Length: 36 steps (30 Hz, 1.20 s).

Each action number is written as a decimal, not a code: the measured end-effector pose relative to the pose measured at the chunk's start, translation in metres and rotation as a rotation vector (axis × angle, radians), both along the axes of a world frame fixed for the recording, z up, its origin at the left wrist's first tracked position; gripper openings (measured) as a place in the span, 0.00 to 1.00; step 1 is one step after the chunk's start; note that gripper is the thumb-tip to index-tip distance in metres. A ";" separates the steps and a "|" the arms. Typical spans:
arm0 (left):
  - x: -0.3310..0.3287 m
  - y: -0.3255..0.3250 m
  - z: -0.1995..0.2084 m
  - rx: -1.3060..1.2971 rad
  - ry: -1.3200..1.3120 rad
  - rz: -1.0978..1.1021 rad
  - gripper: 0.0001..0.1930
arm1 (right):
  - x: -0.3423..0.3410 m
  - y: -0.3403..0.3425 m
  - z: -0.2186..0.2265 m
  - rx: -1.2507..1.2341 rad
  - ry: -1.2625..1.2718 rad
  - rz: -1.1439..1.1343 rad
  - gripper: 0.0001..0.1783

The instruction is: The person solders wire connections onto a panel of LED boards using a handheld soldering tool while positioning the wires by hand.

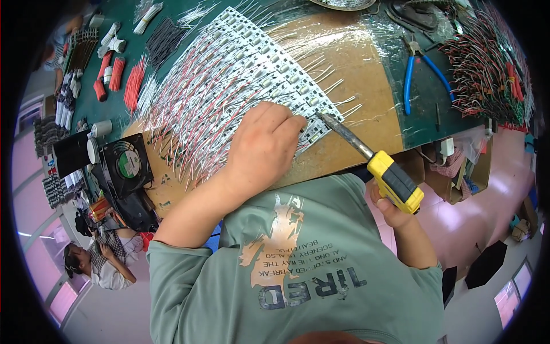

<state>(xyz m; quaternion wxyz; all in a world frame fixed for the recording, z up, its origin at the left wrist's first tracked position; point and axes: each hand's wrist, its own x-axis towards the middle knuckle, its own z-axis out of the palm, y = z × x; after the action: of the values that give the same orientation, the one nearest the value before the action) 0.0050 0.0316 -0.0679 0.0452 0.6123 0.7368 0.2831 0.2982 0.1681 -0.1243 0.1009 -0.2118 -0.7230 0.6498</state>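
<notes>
Green shirt point(321, 246); circuit boards point(243, 74) under curled left hand point(266, 140), hold unclear; right hand point(392, 211) gripping soldering iron point(392, 179).

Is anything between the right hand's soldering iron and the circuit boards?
Nothing visible is: the soldering iron, held in the right hand, ends at or just over the circuit boards. The left hand is left of its tip, not between.

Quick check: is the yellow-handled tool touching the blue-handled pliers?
Apart. The head view plainly shows brown board and green mat between the yellow-handled tool and the blue-handled pliers.
</notes>
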 end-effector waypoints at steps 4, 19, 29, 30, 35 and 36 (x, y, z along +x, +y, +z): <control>-0.001 0.000 -0.001 0.000 0.003 -0.008 0.12 | 0.000 0.001 0.000 0.047 -0.013 0.015 0.17; 0.000 0.001 -0.001 0.005 0.005 0.006 0.11 | -0.001 -0.006 0.010 -0.377 0.132 -0.130 0.20; 0.011 0.001 0.010 0.032 -0.061 -0.049 0.13 | 0.013 -0.005 0.009 -0.225 0.077 -0.105 0.19; 0.012 0.001 0.007 0.022 -0.053 -0.058 0.13 | 0.015 -0.005 0.008 -0.176 0.063 -0.084 0.19; 0.014 0.001 0.000 0.008 -0.052 -0.077 0.13 | 0.018 -0.005 0.007 -0.117 0.048 -0.066 0.18; 0.014 0.001 0.001 0.003 -0.049 -0.073 0.13 | 0.019 -0.005 0.005 -0.111 0.045 -0.052 0.17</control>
<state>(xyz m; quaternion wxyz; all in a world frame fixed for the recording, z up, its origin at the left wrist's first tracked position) 0.0188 0.0326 -0.0673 0.0724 0.6317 0.7122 0.2975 0.3175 0.1629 -0.1190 0.1223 -0.2211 -0.6777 0.6906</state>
